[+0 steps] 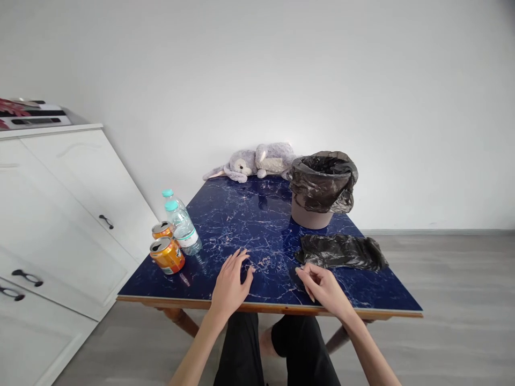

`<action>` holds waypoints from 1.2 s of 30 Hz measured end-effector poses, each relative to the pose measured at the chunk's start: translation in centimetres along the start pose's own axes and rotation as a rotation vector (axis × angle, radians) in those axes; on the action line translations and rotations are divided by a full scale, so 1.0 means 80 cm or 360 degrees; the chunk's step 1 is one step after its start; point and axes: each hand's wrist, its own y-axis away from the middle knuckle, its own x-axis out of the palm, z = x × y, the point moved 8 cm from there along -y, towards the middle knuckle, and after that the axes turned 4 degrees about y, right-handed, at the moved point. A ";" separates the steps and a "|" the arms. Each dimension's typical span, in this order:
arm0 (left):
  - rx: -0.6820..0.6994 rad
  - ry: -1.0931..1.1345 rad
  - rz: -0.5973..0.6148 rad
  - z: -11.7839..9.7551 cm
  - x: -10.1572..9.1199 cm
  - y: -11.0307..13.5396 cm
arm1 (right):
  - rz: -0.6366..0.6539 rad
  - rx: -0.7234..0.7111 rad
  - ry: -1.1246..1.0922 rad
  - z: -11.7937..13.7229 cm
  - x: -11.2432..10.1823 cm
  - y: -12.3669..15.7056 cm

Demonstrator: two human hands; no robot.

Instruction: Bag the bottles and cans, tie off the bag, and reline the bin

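Note:
My left hand lies flat on the dark blue marbled table near its front edge, fingers stretched out and holding nothing. My right hand rests beside it, fingers loosely curled inward, empty, just in front of a crumpled black plastic bag that lies flat on the table. Behind that bag stands a small brownish bin lined with another black bag. At the table's left edge stand two orange drink cans and two clear water bottles with teal caps.
A grey plush toy lies at the table's far end against the white wall. A white cabinet with dark handles stands to the left. My legs in black trousers are under the table's front edge. Grey floor spreads to the right.

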 end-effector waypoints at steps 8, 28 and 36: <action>0.0009 -0.0007 -0.0024 0.002 -0.001 0.000 | -0.0082 -0.0167 0.0099 -0.012 -0.007 -0.006; -0.0013 -0.0018 -0.0014 0.005 -0.001 0.001 | -0.0089 -0.0155 0.0068 -0.019 -0.005 -0.009; 0.0001 -0.0018 -0.0041 0.004 -0.003 0.001 | -0.0121 -0.0164 0.0106 -0.016 -0.007 -0.009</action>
